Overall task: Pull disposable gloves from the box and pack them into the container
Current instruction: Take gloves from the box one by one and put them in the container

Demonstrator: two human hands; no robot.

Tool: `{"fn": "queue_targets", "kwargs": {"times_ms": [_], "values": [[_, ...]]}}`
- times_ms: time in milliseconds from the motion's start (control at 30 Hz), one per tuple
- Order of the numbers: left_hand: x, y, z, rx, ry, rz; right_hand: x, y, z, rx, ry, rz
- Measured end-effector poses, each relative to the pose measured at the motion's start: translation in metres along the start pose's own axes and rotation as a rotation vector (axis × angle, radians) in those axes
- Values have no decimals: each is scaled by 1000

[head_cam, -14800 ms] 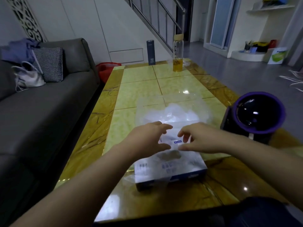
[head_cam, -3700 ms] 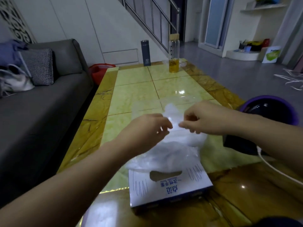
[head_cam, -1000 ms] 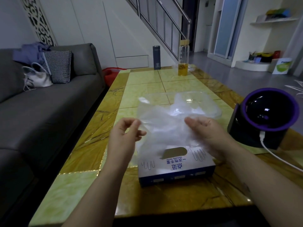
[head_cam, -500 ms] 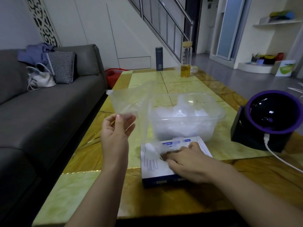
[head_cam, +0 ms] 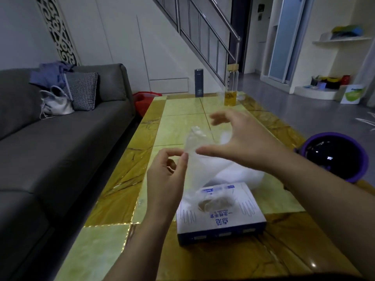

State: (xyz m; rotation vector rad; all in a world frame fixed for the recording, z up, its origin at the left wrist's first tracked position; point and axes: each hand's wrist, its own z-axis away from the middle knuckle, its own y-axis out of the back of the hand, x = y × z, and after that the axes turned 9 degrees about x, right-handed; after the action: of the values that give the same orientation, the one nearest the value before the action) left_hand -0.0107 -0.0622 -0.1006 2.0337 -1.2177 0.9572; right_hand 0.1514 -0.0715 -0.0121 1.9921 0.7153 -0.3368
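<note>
A white and blue glove box (head_cam: 220,213) lies flat on the yellow table (head_cam: 113,238), near the front edge, with thin plastic showing in its oval slot. Behind it stands the clear container (head_cam: 253,176), mostly hidden by my right arm, with crumpled gloves inside. My left hand (head_cam: 166,177) pinches a clear disposable glove (head_cam: 195,147) between thumb and forefinger above the box. My right hand (head_cam: 237,140) hovers just right of the glove with fingers spread and thumb extended toward it, holding nothing.
A purple-rimmed black round device (head_cam: 334,156) sits at the table's right edge. A dark flask (head_cam: 198,83) and a glass bottle of yellow liquid (head_cam: 231,86) stand at the far end. A grey sofa (head_cam: 56,142) runs along the left side.
My right hand has lifted off the box and risen beside the glove. My left hand has carried the glove rightward, over the box and in front of the container.
</note>
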Motion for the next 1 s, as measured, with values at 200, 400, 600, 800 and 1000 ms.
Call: {"fn": "queue_targets", "kwargs": {"times_ms": [200,400,600,800,1000], "values": [[29,7,-62,-223,-89,-43,10,29,-47,-216,-115,-423],[43,-4,-126,-895,360,122,25,42,-65,-384,-200,-834],[36,-23,-138,-1106,602,296,44,38,-71,-441,-303,-873],[31,-39,-148,-904,571,197,61,22,-76,-256,-377,-559],[15,-56,-169,-820,462,-141,78,8,-63,-130,-227,-410]]}}
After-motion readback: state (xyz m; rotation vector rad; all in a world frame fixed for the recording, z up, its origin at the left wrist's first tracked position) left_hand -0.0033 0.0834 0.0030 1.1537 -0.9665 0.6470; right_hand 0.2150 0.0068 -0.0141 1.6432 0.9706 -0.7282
